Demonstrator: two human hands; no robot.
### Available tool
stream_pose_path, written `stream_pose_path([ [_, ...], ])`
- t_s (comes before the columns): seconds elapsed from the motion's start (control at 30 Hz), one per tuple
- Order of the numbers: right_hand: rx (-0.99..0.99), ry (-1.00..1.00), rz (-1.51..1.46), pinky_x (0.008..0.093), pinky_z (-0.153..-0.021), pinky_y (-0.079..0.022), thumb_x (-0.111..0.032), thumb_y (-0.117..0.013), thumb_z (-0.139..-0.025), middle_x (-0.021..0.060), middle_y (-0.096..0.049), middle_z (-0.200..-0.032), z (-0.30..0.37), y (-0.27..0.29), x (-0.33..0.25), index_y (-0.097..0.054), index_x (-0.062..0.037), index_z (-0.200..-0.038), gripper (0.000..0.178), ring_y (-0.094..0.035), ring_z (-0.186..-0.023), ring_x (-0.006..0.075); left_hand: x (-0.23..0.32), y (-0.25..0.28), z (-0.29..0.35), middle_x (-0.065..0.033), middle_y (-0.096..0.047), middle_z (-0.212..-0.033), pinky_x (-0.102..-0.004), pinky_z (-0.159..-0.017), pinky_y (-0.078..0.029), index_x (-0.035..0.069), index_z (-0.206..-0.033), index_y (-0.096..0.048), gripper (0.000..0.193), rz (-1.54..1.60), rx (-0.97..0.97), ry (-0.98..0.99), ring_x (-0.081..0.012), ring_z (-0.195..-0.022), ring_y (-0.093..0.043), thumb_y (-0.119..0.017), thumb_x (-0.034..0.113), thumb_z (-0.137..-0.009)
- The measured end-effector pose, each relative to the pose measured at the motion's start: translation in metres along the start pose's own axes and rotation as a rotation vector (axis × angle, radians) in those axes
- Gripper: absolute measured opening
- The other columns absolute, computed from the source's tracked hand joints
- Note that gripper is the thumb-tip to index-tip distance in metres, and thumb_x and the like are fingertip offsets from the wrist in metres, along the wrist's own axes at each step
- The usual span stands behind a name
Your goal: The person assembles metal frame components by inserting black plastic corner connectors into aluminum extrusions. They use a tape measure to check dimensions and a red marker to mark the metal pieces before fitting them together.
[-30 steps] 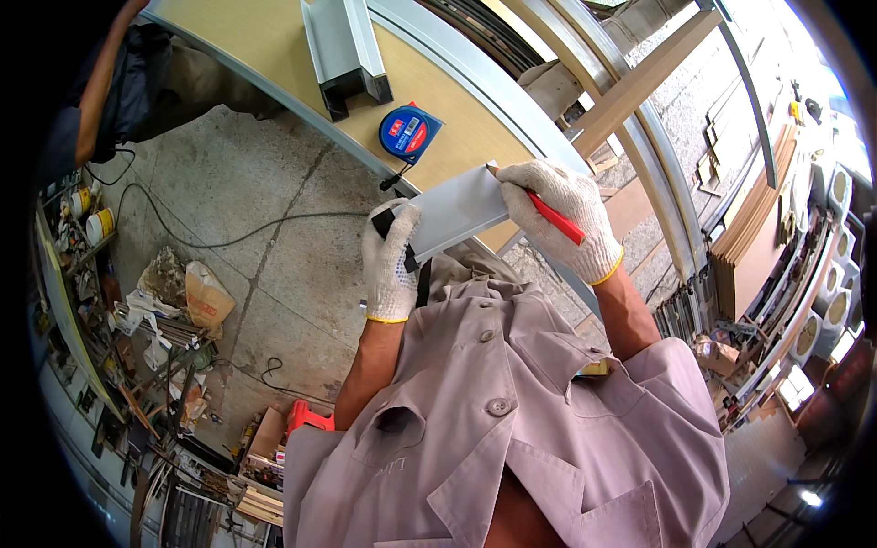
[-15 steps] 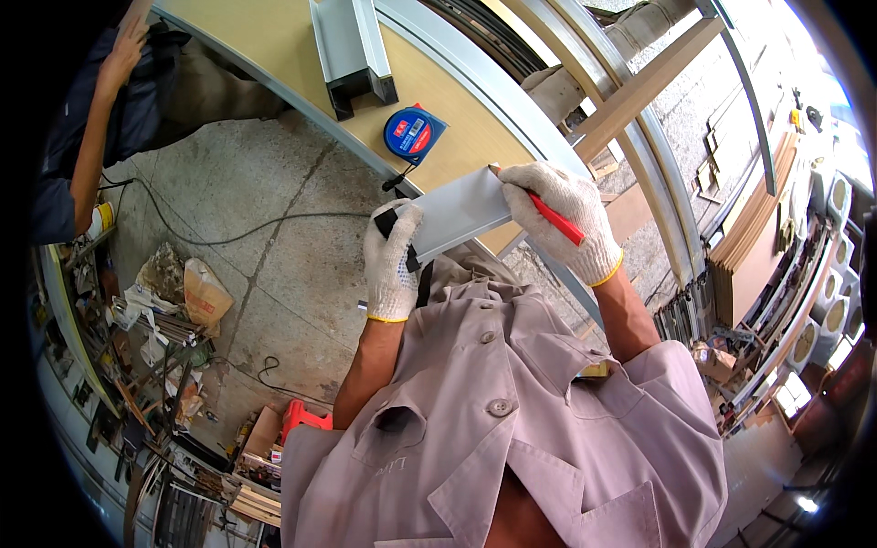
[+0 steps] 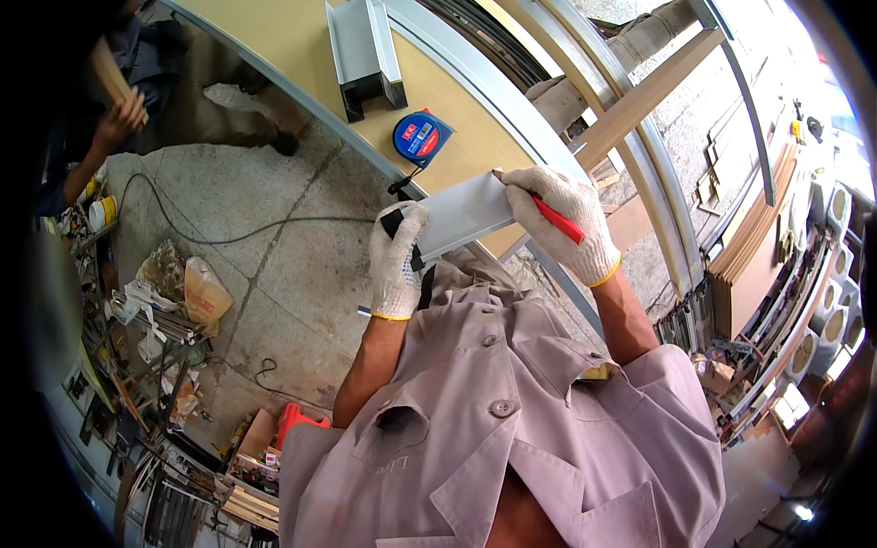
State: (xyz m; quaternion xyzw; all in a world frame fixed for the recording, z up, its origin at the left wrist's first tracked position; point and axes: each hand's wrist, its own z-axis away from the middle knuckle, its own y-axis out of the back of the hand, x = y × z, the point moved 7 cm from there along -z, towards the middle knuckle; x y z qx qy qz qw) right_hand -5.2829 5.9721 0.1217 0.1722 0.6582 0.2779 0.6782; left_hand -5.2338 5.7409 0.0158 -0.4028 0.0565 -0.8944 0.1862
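Note:
My left hand (image 3: 396, 260), in a white knit glove, is closed round the near left end of a light grey metal profile (image 3: 466, 216), where black shows at its edge. The profile lies tilted across the front of the tan tabletop. My right hand (image 3: 568, 224), gloved too, grips a red carpenter's pencil (image 3: 556, 220) and rests at the profile's far right end, the pencil's tip near its corner. Beyond the profile sits a blue and red tape measure (image 3: 422, 138). Farther back on the table stands another grey channel profile (image 3: 365, 59), its dark end facing me.
A co-worker's hand (image 3: 121, 121) holds a wooden piece (image 3: 109, 71) at the upper left. A black cable (image 3: 274, 222) crosses the concrete floor. Long metal frames and a wooden bar (image 3: 649, 94) stand at the right. Scraps and a red tool (image 3: 297, 420) lie lower left.
The co-worker at the upper left has shifted, and a wooden piece now shows clearly in their hand. My hands keep their hold on the profile and pencil, almost unmoved.

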Motion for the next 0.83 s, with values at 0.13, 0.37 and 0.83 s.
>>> stream_pose_path([
  [0.13,-0.011,0.013,0.012,0.0419,-0.076,-0.058,-0.010,-0.067,-0.093,0.0157,-0.073,-0.090,0.000,0.000,-0.004,-0.071,-0.0052,-0.104,0.013,-0.073,-0.086,0.0356,0.000,0.001,0.001,-0.0031,-0.064,-0.103,-0.0280,-0.085,-0.050,0.003,-0.116,-0.065,0.035,0.015,0.000,0.002,-0.0115,-0.093,-0.060,-0.079,0.024,-0.091],
  [0.37,0.081,-0.056,-0.140,0.0358,-0.077,-0.057,-0.009,-0.068,-0.096,0.0138,-0.074,-0.092,0.005,0.015,-0.009,-0.071,-0.0028,-0.108,0.014,-0.073,-0.083,0.0267,0.001,-0.001,0.005,-0.0029,-0.064,-0.102,-0.0291,-0.083,-0.051,0.005,-0.116,-0.065,0.034,0.048,0.006,-0.004,-0.0122,-0.093,-0.061,-0.079,0.024,-0.091],
  [0.83,0.025,0.167,0.661,0.0433,-0.100,-0.052,-0.014,-0.074,-0.090,0.0082,-0.070,-0.129,0.003,-0.022,0.024,-0.071,-0.0149,-0.119,0.029,-0.062,-0.124,0.0323,0.060,0.084,0.037,-0.0071,-0.066,-0.119,-0.0316,-0.096,-0.053,0.003,-0.128,-0.063,0.040,0.083,-0.050,-0.266,-0.0163,-0.106,-0.064,-0.078,0.017,-0.093],
])
